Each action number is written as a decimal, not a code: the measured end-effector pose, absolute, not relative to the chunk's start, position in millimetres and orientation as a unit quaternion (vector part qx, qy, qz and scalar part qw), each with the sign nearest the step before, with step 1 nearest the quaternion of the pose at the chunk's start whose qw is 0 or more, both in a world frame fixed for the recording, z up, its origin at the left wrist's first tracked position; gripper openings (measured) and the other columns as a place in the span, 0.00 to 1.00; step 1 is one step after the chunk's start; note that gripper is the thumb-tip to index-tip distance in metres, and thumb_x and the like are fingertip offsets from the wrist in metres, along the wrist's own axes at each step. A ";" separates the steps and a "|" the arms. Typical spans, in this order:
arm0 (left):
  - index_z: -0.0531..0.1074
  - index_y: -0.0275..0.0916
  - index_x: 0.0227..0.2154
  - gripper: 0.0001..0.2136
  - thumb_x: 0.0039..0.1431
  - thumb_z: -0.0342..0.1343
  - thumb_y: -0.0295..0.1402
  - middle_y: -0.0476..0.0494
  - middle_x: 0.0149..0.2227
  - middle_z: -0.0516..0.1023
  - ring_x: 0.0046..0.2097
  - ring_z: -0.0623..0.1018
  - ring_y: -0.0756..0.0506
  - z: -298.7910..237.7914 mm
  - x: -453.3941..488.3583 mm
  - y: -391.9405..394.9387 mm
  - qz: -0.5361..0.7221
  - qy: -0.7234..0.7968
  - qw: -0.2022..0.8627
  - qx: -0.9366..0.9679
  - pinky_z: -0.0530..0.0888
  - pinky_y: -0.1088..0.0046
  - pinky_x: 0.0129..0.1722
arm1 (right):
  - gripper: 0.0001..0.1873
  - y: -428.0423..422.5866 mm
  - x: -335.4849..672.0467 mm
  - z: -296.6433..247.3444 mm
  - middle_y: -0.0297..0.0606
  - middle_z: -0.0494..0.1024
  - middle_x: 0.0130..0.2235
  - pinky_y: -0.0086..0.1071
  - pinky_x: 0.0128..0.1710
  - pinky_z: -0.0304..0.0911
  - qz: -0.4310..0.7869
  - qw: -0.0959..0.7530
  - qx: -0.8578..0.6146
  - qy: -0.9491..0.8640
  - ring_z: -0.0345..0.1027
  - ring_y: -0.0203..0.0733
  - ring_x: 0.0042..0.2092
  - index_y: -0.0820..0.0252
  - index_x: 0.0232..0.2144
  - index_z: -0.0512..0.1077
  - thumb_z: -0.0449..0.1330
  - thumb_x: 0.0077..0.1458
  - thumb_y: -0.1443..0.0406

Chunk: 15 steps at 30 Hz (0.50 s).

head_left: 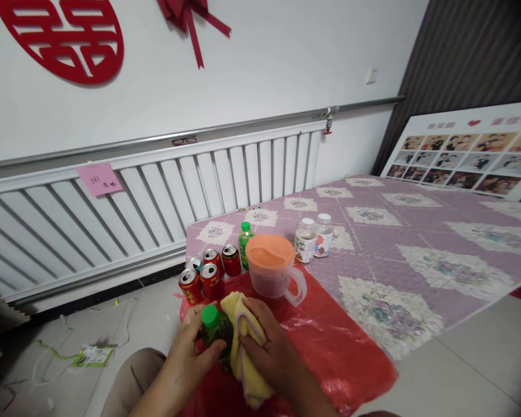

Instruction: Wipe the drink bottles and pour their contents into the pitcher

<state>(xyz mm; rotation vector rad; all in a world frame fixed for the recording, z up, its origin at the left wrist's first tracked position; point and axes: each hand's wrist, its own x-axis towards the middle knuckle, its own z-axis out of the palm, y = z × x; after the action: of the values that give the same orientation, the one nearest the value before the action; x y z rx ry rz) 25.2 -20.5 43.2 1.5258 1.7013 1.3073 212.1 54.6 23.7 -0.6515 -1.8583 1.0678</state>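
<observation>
In the head view, low at the middle, the left grip (186,353) is closed around a small green bottle (213,331) with a green cap. The fingers wrap the bottle's body from the left side. The bottle is about upright, and its cap shows above the fingers. Just right of it, the right grip (264,347) is closed on a yellow cloth (233,310) and presses the cloth against the right side of the bottle. The cloth folds over the top of this grip and also hangs down below it.

Under both grips lies a red plastic sheet (330,347), spread over the near corner of a bed (417,260) with a purple patterned cover. Beyond the right grip, on the sheet, stands a clear pitcher (272,278) with an orange lid (269,250), its handle turned to the right. Beyond the left grip five red cans (211,280) stand close together. A second green bottle (245,240) stands between the cans and the pitcher, just behind them. Further right of the pitcher two small white-capped bottles (313,238) stand side by side on the cover.

Far behind, a white slatted panel (156,197) runs along the wall and carries a pink note (99,178). A photo board (464,150) leans at the far right.
</observation>
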 end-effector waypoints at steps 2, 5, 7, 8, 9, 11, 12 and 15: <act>0.68 0.41 0.55 0.26 0.50 0.62 0.32 0.38 0.54 0.70 0.57 0.70 0.36 45.3 22.5 -20.1 0.485 0.606 0.314 0.548 0.69 0.58 0.57 | 0.27 52.1 214.1 27.6 0.44 0.68 0.58 0.38 0.58 0.61 0.437 0.456 -0.252 -0.733 0.64 0.45 0.59 0.54 0.56 0.64 0.57 0.53 0.69; 0.58 0.41 0.60 0.34 0.48 0.61 0.28 0.36 0.56 0.70 0.57 0.72 0.37 44.1 17.8 -20.1 0.496 0.587 0.389 0.508 0.70 0.61 0.55 | 0.29 50.9 215.5 30.9 0.44 0.69 0.58 0.39 0.58 0.61 0.442 0.460 -0.251 -0.729 0.64 0.46 0.59 0.53 0.57 0.65 0.58 0.52 0.70; 0.60 0.41 0.57 0.33 0.46 0.61 0.26 0.36 0.55 0.72 0.56 0.73 0.38 44.0 16.7 -20.3 0.510 0.578 0.400 0.496 0.71 0.62 0.55 | 0.27 52.6 215.1 30.1 0.44 0.69 0.58 0.40 0.58 0.61 0.437 0.441 -0.260 -0.740 0.64 0.46 0.59 0.53 0.56 0.66 0.58 0.52 0.69; 0.61 0.40 0.55 0.31 0.46 0.60 0.26 0.36 0.55 0.72 0.56 0.73 0.38 45.1 17.0 -20.5 0.516 0.573 0.399 0.496 0.71 0.63 0.55 | 0.27 54.0 214.6 28.7 0.44 0.70 0.57 0.40 0.58 0.61 0.435 0.426 -0.269 -0.746 0.65 0.47 0.58 0.54 0.56 0.67 0.58 0.52 0.69; 0.63 0.40 0.53 0.29 0.45 0.60 0.25 0.36 0.54 0.73 0.57 0.72 0.38 47.1 17.8 -20.7 0.516 0.569 0.401 0.499 0.71 0.63 0.55 | 0.26 55.7 214.0 26.6 0.43 0.71 0.56 0.40 0.57 0.62 0.436 0.404 -0.280 -0.754 0.66 0.46 0.57 0.54 0.55 0.67 0.58 0.53 0.69; 0.64 0.40 0.51 0.26 0.46 0.58 0.25 0.37 0.53 0.74 0.57 0.72 0.37 52.4 19.7 -21.3 0.502 0.568 0.409 0.508 0.71 0.64 0.54 | 0.26 59.0 212.9 21.3 0.42 0.73 0.53 0.41 0.56 0.63 0.443 0.356 -0.297 -0.768 0.68 0.46 0.55 0.53 0.56 0.68 0.57 0.54 0.69; 0.65 0.40 0.50 0.25 0.46 0.58 0.25 0.37 0.53 0.74 0.58 0.71 0.37 55.0 20.6 -21.7 0.491 0.570 0.415 0.512 0.71 0.64 0.54 | 0.26 60.4 212.3 18.7 0.41 0.74 0.52 0.41 0.56 0.63 0.446 0.333 -0.301 -0.774 0.68 0.46 0.54 0.52 0.56 0.68 0.57 0.54 0.69; 0.64 0.40 0.52 0.25 0.48 0.57 0.25 0.37 0.55 0.72 0.60 0.69 0.37 58.3 21.2 -23.1 0.478 0.571 0.425 0.515 0.70 0.63 0.56 | 0.24 61.7 210.3 15.0 0.41 0.75 0.52 0.42 0.55 0.63 0.434 0.308 -0.304 -0.790 0.68 0.47 0.54 0.52 0.55 0.68 0.57 0.55 0.68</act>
<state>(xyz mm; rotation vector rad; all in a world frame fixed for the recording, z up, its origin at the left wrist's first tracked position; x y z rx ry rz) 21.2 -23.1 58.3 1.2882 1.4268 1.1943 210.3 61.7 15.0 -0.8044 -2.0901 1.1465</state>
